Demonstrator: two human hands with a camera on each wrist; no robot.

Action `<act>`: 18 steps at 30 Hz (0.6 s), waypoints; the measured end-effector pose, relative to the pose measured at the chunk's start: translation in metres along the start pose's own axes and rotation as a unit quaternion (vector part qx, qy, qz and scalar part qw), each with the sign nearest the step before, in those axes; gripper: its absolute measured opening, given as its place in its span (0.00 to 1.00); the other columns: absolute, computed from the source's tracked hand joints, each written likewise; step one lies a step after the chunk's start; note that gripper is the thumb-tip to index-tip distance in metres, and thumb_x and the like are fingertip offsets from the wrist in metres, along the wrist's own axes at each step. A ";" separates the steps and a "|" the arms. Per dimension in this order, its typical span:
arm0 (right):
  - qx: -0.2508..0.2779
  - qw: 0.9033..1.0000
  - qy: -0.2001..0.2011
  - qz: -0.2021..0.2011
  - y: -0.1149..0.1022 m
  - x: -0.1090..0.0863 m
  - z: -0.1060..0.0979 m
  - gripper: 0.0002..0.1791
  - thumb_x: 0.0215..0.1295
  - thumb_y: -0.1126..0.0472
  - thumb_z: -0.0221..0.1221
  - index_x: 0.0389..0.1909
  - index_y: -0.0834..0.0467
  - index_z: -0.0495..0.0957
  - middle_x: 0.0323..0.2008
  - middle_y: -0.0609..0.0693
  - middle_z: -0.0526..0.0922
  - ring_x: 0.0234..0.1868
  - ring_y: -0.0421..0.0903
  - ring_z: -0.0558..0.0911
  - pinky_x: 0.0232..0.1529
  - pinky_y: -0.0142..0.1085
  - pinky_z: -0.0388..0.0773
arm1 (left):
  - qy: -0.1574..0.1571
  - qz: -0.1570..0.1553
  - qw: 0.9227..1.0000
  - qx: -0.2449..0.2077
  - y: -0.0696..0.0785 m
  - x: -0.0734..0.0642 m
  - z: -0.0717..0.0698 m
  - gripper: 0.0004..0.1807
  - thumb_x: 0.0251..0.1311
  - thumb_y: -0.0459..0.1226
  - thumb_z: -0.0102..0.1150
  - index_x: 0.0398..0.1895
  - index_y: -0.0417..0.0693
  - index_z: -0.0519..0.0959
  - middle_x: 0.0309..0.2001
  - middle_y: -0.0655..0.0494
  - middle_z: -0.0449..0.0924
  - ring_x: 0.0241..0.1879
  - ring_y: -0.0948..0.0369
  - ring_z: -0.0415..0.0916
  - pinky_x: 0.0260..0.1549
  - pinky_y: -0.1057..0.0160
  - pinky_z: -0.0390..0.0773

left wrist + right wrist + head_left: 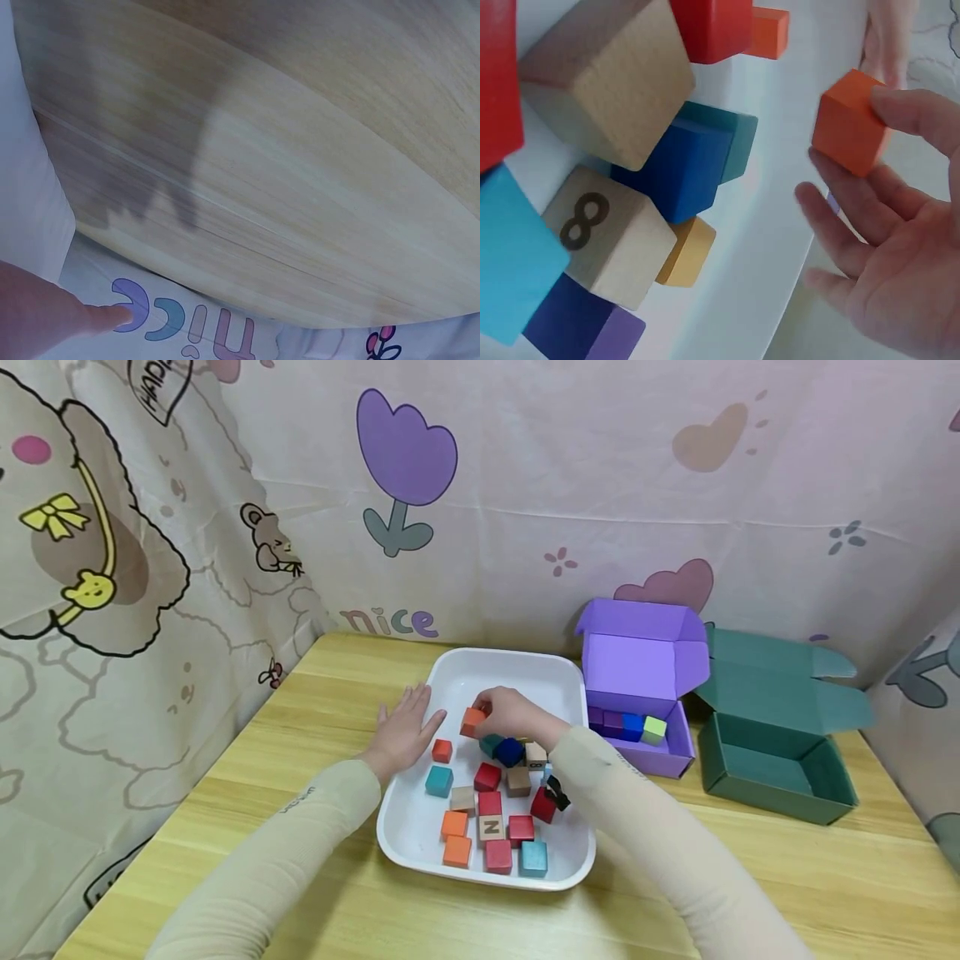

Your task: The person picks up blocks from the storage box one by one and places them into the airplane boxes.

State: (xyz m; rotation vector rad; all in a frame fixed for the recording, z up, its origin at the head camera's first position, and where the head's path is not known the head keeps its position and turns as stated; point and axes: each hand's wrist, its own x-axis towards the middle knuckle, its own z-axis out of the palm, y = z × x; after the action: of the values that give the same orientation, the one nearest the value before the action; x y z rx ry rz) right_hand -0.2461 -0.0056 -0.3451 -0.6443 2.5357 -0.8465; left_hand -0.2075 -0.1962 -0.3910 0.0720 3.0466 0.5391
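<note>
Smooth orange cube before us in pinch of right hand, white rounded tray below fingertips; left hand, fingers spread

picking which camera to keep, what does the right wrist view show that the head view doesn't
Only the right wrist view shows the purple block beside the 8 block. Only the head view shows the green box and the N block. Both show the right hand pinching an orange block, and the white tray.
</note>
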 end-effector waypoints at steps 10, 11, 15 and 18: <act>0.086 0.996 -0.002 -0.032 0.011 -0.011 -0.018 0.21 0.59 0.59 0.61 0.54 0.58 0.75 0.50 0.55 0.80 0.47 0.49 0.76 0.55 0.42 0.75 | -0.002 -0.003 1.000 -0.001 0.001 -0.001 0.000 0.38 0.70 0.56 0.30 0.74 0.42 0.43 0.75 0.46 0.40 0.75 0.47 0.34 0.67 0.35 0.35; 0.092 0.995 -0.003 -0.033 0.012 -0.012 -0.020 0.21 0.60 0.59 0.60 0.54 0.57 0.74 0.50 0.54 0.80 0.48 0.49 0.77 0.55 0.42 0.75 | -0.001 -0.003 1.000 -0.001 0.001 -0.001 0.000 0.38 0.70 0.56 0.30 0.74 0.42 0.43 0.75 0.46 0.40 0.74 0.47 0.34 0.67 0.35 0.35; 0.111 0.993 -0.006 -0.037 0.019 -0.017 -0.028 0.21 0.60 0.59 0.60 0.55 0.57 0.74 0.50 0.54 0.80 0.48 0.49 0.77 0.55 0.42 0.74 | 0.000 -0.001 1.000 -0.002 0.001 -0.001 0.001 0.38 0.70 0.56 0.30 0.74 0.42 0.43 0.75 0.46 0.40 0.75 0.47 0.34 0.67 0.35 0.35; 0.117 0.992 -0.003 -0.040 0.024 -0.021 -0.033 0.21 0.59 0.59 0.60 0.54 0.58 0.74 0.49 0.55 0.81 0.47 0.49 0.77 0.54 0.41 0.74 | -0.001 0.000 1.000 0.001 0.001 -0.001 0.000 0.38 0.70 0.56 0.29 0.74 0.42 0.42 0.75 0.46 0.40 0.74 0.47 0.34 0.67 0.35 0.35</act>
State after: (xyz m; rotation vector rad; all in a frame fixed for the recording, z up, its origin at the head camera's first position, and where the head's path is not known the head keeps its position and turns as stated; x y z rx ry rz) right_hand -0.2518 0.0375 -0.3311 -0.6744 2.3681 -1.1475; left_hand -0.2063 -0.1955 -0.3909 0.0739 3.0458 0.5367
